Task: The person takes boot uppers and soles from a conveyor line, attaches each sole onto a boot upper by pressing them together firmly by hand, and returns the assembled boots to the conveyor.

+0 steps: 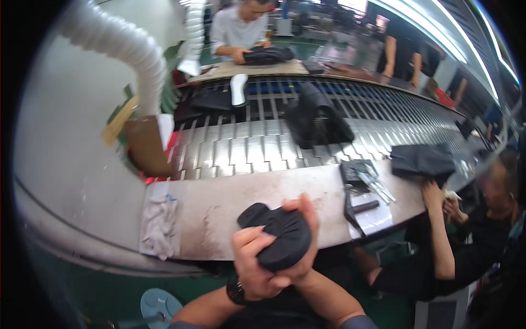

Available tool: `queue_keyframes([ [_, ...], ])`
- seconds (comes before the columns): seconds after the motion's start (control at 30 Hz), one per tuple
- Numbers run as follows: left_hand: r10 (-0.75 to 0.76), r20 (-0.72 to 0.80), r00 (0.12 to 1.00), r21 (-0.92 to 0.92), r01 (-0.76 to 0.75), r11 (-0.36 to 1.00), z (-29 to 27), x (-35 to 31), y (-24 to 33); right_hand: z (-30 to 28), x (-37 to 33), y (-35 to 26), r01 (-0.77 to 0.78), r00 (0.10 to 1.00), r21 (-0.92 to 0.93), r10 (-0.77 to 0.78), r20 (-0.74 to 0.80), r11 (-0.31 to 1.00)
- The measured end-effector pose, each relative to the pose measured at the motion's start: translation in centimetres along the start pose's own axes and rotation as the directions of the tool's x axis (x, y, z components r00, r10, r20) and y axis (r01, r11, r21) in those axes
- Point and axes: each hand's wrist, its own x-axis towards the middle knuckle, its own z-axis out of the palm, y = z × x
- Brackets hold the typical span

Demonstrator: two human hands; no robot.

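Above the near edge of the worktable (192, 214), I hold a black shoe (290, 238), or part of one, tilted, with its wrinkled surface showing. My left hand (252, 266) wraps its left side, with fingers bent over the top and a dark watch (235, 289) on the wrist. My right hand (308, 233) grips it from the right and below, its fingertips rising past the far side. Both hands are closed on it, and my fingers hide parts of its outline.
Pale gloves (159, 225) lie at the table's left. A hammer (361, 207), a dark box (355, 172) and pen-like tools (378, 186) lie to the right. Beyond, black pieces (318, 120) and a white sole-shaped piece (239, 89) sit on a slatted conveyor (241, 151). Co-workers (241, 27) work opposite and at right.
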Motion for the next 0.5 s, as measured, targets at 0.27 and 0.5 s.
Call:
queue_keyframes([
  [0.27, -0.161, -0.17, 0.972, -0.41, 0.079, 0.909, 2.4, 0.3, -0.5, -2.1, -0.9, -1.8, 0.113, 0.994, -0.039, -0.112, 0.007, 0.993],
  [0.5, -0.376, -0.001, 0.926, -0.522, 0.321, 0.791, 0.6, -2.0, 0.6, -1.9, -2.0, -3.4, 0.014, 0.997, -0.088, -0.021, -0.076, 0.996],
])
